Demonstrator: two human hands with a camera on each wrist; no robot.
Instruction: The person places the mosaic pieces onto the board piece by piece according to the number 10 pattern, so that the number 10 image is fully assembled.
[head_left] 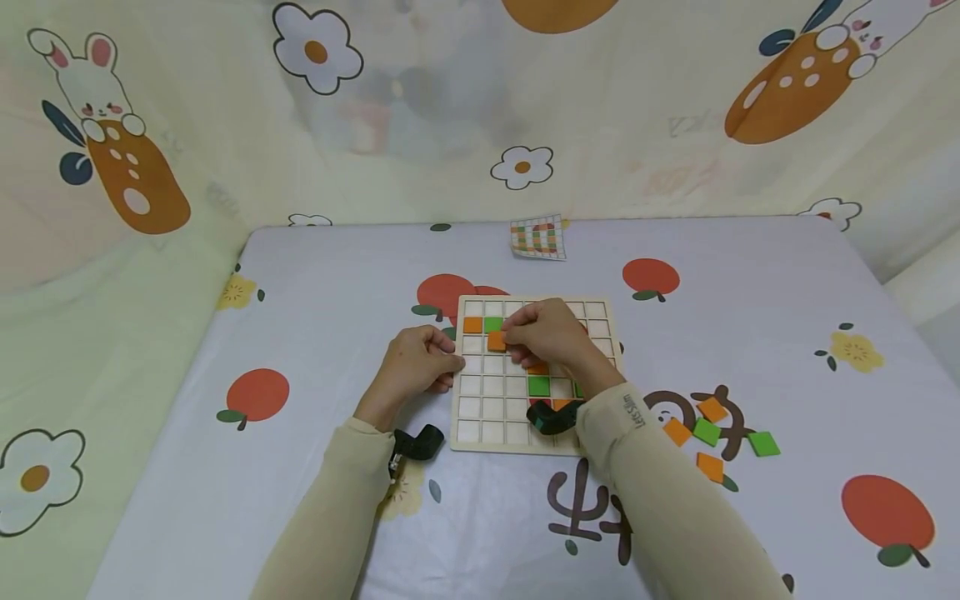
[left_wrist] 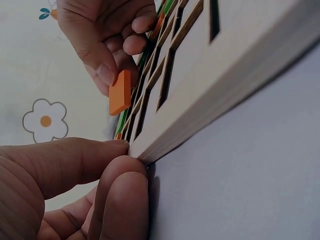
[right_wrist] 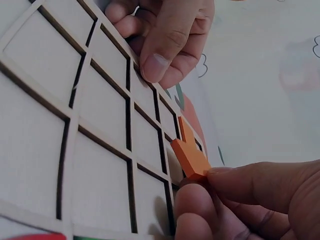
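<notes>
A wooden grid board [head_left: 470,443] lies on the table with orange, green and red square tiles in some cells. My right hand [head_left: 551,335] pinches an orange tile [head_left: 497,341] between thumb and fingertips, over the second column near the board's upper left. In the right wrist view the pinched tile [right_wrist: 191,158] is tilted above the grid. My left hand [head_left: 416,367] holds the board's left edge with thumb and fingertips; the left wrist view shows these fingers [left_wrist: 125,197] at the wooden rim.
Several loose orange and green tiles, one of them green [head_left: 763,443], lie to the right of the board. A small card with a coloured grid pattern [head_left: 537,238] rests near the table's back edge. Patterned cloth hangs behind.
</notes>
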